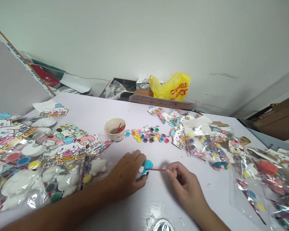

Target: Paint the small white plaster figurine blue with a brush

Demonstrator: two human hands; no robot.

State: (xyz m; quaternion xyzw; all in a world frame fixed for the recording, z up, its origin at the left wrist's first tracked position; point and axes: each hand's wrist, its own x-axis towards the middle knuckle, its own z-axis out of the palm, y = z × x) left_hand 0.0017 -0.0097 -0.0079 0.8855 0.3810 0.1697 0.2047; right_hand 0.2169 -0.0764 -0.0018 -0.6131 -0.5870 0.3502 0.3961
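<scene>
Mostly, in the head view, the nearest container is a pale cup on the white table, with murky liquid and red sticks in it; their lower ends cannot be made out. Just beside it sits a cluster of small paint pots in several colours. Clear packets at the left hold white figures and paint pots, with printed cards among them; more packets crowd the right side. Beyond the table's far edge, a dark box contains crumpled clear plastic.

The left hand grasps a small blue-and-white figure near the middle of the table, its fingers and palm covering much of it. The right hand pinches a red brush whose tip reaches the figure; whether it touches is too small to tell. A round object is cut off at the bottom edge.

A blue painted piece lies near the right-hand packets. A yellow bag stands behind the table, hiding some of the wall.
</scene>
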